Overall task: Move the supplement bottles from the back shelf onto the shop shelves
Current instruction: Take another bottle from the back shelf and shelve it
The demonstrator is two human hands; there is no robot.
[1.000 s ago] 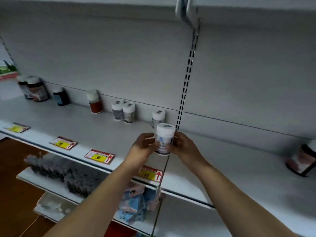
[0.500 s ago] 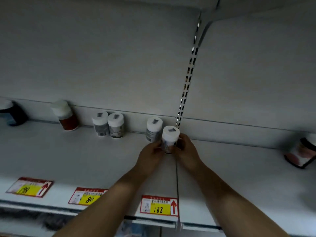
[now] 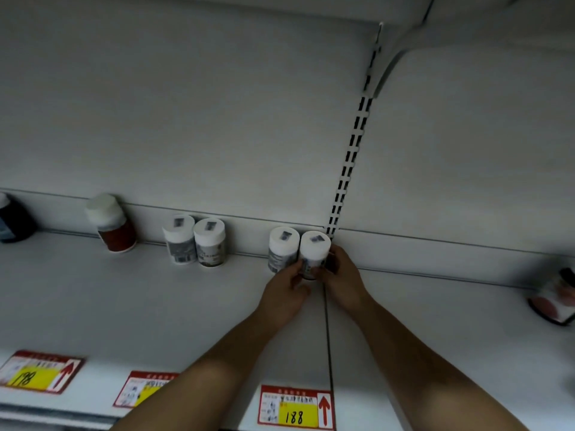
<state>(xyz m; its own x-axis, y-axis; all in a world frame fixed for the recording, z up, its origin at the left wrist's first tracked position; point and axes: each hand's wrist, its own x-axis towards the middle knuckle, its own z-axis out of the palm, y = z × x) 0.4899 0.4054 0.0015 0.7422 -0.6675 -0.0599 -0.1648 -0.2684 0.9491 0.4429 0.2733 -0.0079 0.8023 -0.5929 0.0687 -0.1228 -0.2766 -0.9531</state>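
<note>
A white-capped supplement bottle (image 3: 313,253) stands at the back of the white shop shelf (image 3: 161,306), touching a matching bottle (image 3: 282,249) on its left. My left hand (image 3: 287,290) grips its lower left side and my right hand (image 3: 340,276) grips its right side. Further left, two more white-capped bottles (image 3: 194,242) stand as a pair against the back wall.
A red bottle (image 3: 113,225) and a dark bottle (image 3: 14,219) stand far left. A tilted jar (image 3: 555,298) sits at the right edge. Price tags (image 3: 295,409) line the shelf front. A slotted upright (image 3: 350,163) runs up the back wall.
Both hands carried the bottle from over the shelf's front edge to the back wall, setting it beside the matching bottle. The camera moved closer and looks more steeply down.
</note>
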